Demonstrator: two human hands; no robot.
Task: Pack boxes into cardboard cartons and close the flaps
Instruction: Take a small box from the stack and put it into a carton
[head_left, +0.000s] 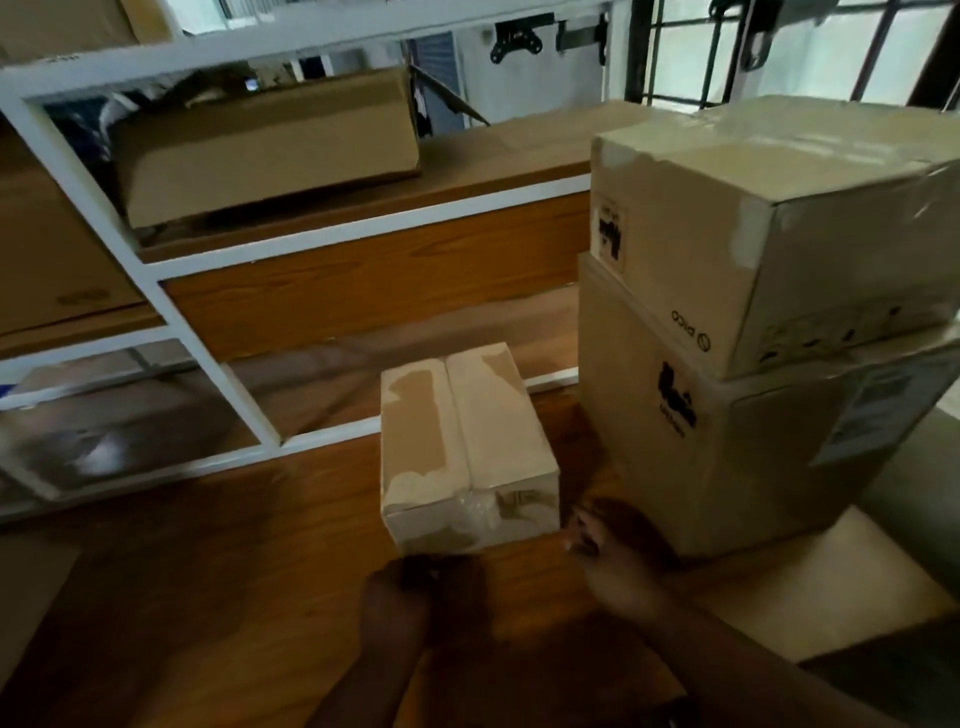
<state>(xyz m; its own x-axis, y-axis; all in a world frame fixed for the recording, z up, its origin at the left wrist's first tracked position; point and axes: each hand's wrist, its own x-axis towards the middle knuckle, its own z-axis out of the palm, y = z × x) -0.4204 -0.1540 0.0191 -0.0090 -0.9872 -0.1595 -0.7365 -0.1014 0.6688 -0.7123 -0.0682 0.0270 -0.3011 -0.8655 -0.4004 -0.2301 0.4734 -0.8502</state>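
Wood-grain table (218, 597), brown, runs under everything; white-framed shelving (208, 395) at far left, a brown carton (265, 150) lying on an upper shelf. Right side: large carton (691, 467), plain cardboard, black print and a paper label on its faces. Stacked on it, a second carton (810, 218), top flaps taped shut, glossy tape. Centre: small carton (467, 447), flaps closed along a middle seam, tape glossy, patchy and peeling, standing on the table just left of the large carton. Right hand (618, 551) near the small carton's near right corner, fingers curled; contact with the corner blurred, cannot tell. Left hand (410, 597) just near of the small carton, fingers bunched; too dark to tell what it holds. Both forearms enter from the near edge.
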